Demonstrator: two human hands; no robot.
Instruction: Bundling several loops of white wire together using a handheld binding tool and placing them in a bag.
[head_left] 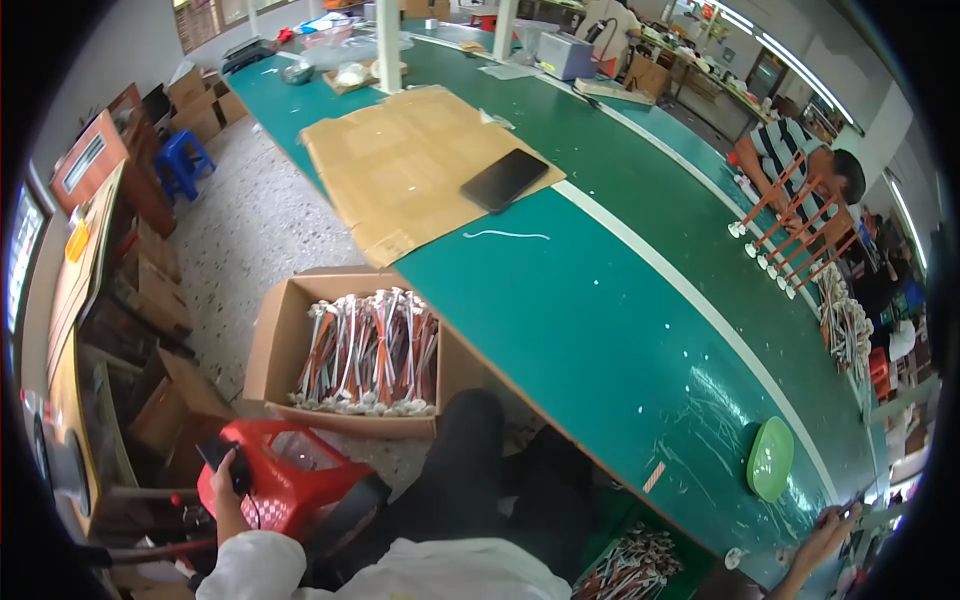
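Note:
At the lower left, my left hand (228, 478) is closed round a small flat black object (212, 452) above a red plastic stool (290, 485). A thin dark cord hangs by the hand. My right hand (824, 537) reaches out over the table's near right end, its fingers closed on a thin dark object (852, 506) whose kind I cannot make out. Close to it lies a light green oval plastic dish (770, 459). A small white round piece (734, 558) sits left of my right hand.
A cardboard box (268, 340) full of bundled red and white wires stands left of the green table (560, 320). On the table lie a cardboard sheet (380, 160) and a black phone (505, 180). Across it, a person (790, 150) bends near upright brown rods (785, 220).

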